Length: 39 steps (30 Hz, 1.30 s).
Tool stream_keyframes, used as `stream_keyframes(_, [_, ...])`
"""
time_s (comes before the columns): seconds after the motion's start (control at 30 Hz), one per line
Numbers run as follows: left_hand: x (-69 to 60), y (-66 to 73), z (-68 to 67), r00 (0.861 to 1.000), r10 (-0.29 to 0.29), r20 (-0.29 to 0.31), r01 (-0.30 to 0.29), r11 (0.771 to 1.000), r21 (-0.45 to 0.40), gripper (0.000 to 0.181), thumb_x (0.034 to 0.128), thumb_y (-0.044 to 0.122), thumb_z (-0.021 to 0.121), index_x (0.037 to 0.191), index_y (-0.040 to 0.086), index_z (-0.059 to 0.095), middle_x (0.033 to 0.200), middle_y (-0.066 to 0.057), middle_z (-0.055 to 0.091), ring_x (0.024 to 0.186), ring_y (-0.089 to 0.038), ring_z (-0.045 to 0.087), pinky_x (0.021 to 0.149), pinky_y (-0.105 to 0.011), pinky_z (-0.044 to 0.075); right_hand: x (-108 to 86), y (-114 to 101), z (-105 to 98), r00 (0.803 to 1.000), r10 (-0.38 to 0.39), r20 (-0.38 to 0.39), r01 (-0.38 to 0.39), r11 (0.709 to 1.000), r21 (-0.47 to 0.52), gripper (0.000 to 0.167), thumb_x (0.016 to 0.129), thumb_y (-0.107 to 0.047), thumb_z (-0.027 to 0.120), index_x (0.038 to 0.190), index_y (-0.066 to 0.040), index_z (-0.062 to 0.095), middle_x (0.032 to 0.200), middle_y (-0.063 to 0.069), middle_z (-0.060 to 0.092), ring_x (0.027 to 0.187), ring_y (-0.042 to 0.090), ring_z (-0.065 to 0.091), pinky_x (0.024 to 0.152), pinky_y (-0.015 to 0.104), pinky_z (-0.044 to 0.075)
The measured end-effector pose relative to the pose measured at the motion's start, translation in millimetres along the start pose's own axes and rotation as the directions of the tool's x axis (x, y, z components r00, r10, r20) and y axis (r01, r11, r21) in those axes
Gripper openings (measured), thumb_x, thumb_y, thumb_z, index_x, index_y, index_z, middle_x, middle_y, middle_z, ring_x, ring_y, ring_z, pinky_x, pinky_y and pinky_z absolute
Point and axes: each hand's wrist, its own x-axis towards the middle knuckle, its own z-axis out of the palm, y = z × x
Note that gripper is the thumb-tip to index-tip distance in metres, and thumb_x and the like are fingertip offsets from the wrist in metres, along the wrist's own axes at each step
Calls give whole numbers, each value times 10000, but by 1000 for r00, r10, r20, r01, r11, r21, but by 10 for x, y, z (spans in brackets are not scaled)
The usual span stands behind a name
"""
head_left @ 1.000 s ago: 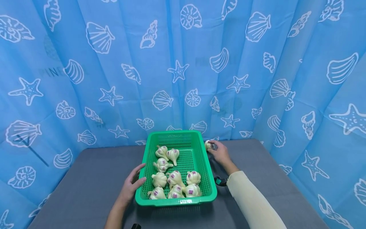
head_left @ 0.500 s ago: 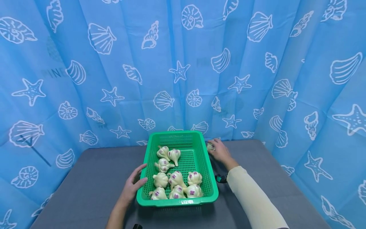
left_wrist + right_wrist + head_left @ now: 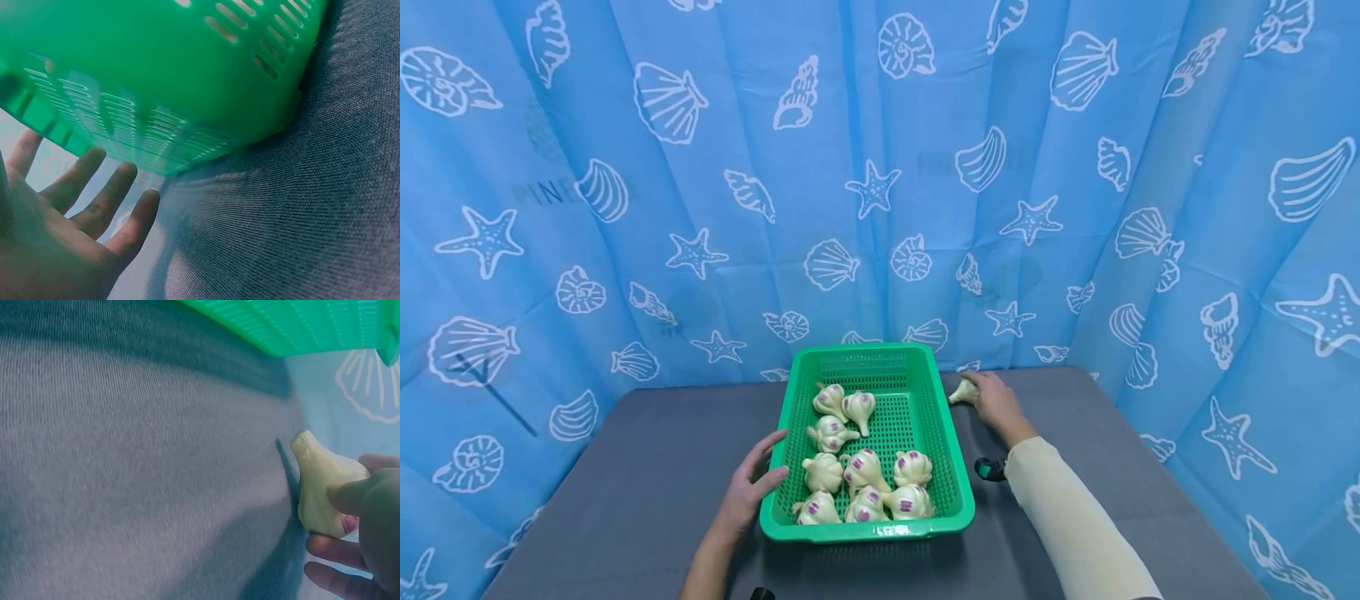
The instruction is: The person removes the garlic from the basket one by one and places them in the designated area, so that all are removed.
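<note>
A garlic bulb (image 3: 964, 392) is held in my right hand (image 3: 996, 402), just to the right of the green basket (image 3: 957, 467). In the right wrist view the thumb lies on the bulb (image 3: 322, 487) and fingers reach round its far side; its stem points toward the basket. My left hand (image 3: 747, 492) stays at the basket's left rim, fingers extended. Seen from the left wrist, those fingers (image 3: 112, 194) are spread and straight beside the perforated wall. Several garlic bulbs (image 3: 865, 468) with purple marks lie inside the basket, mostly at its near end and left side.
The grey cloth-covered table (image 3: 647, 483) spreads on both sides of the basket. A blue curtain (image 3: 865, 208) with white shell prints hangs behind and at the sides. A dark strap-like object (image 3: 990, 469) sits near the right wrist.
The right hand has shifted slightly right, bringing the garlic bulb away from the basket's side and turning its stem toward the basket. My left hand keeps its place at the rim.
</note>
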Motion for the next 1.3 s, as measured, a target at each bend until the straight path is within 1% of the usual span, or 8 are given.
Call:
stream_keyframes(0.23, [-4, 1, 13, 1000, 5, 0, -5, 1000, 0, 520, 963, 87, 552, 1467, 101, 422, 1391, -238, 453, 1174, -344, 498, 874, -349, 469, -31, 45, -56, 998, 58, 2, -58, 998, -36, 476, 962, -30, 560, 1427, -109, 499, 1354, 246, 488, 1194, 433, 483, 921, 584, 401])
stream_keyframes(0.5, [-3, 5, 26, 1000, 8, -2, -8, 1000, -8, 520, 962, 85, 555, 1464, 99, 424, 1388, -235, 459, 1173, -338, 500, 875, -338, 468, -38, 29, -94, 999, 38, -20, -39, 998, -54, 483, 945, -39, 581, 1418, -101, 506, 1282, 249, 518, 1085, 419, 541, 839, 559, 443])
stream_keyframes(0.77, [-3, 13, 28, 1000, -3, -2, 3, 1000, -14, 520, 962, 90, 558, 1465, 98, 423, 1391, -233, 459, 1177, -326, 495, 878, -328, 466, -37, -12, -200, 999, 32, -37, -33, 999, -41, 467, 957, -97, 568, 1419, -106, 500, 1273, 253, 526, 1055, 426, 554, 814, 567, 448])
stream_keyframes(0.9, [1, 25, 19, 1000, -12, -2, 12, 1000, -13, 520, 962, 93, 557, 1465, 97, 422, 1387, -231, 459, 1173, -325, 495, 877, -321, 466, -51, -42, -254, 998, 37, -49, -37, 999, 8, 475, 964, -140, 600, 1424, -108, 489, 1270, 241, 534, 1050, 418, 559, 802, 561, 453])
stream_keyframes(1.07, [4, 32, 9, 1000, -22, -11, 22, 1000, -1, 523, 961, 106, 561, 1466, 111, 424, 1389, -221, 461, 1186, -338, 488, 885, -336, 461, -65, -104, -311, 995, 36, -88, -25, 992, 120, 479, 963, -153, 618, 1416, -67, 488, 1296, 244, 534, 1144, 421, 512, 878, 581, 420])
stream_keyframes(1.13, [-1, 24, 4, 1000, -26, -12, 26, 1000, 8, 521, 963, 113, 562, 1466, 117, 424, 1393, -220, 459, 1195, -346, 484, 889, -343, 458, -81, -138, -338, 993, 40, -109, -22, 987, 159, 467, 963, -150, 619, 1404, -57, 499, 1298, 243, 540, 1149, 419, 511, 890, 579, 416])
stream_keyframes(1.2, [-8, 12, 0, 1000, -27, -13, 27, 1000, 11, 522, 963, 113, 564, 1466, 118, 425, 1397, -224, 453, 1200, -361, 485, 891, -351, 457, -105, -175, -365, 991, 44, -127, -19, 982, 189, 453, 962, -150, 621, 1392, -58, 512, 1302, 238, 543, 1117, 402, 537, 867, 555, 437])
stream_keyframes(1.3, [-6, 7, 7, 1000, -25, -13, 25, 1000, 8, 521, 964, 113, 565, 1466, 119, 426, 1407, -231, 441, 1205, -378, 487, 889, -358, 459, -137, -235, -428, 987, 54, -148, -14, 965, 262, 439, 961, -139, 621, 1383, -65, 521, 1304, 224, 543, 992, 352, 620, 761, 462, 503])
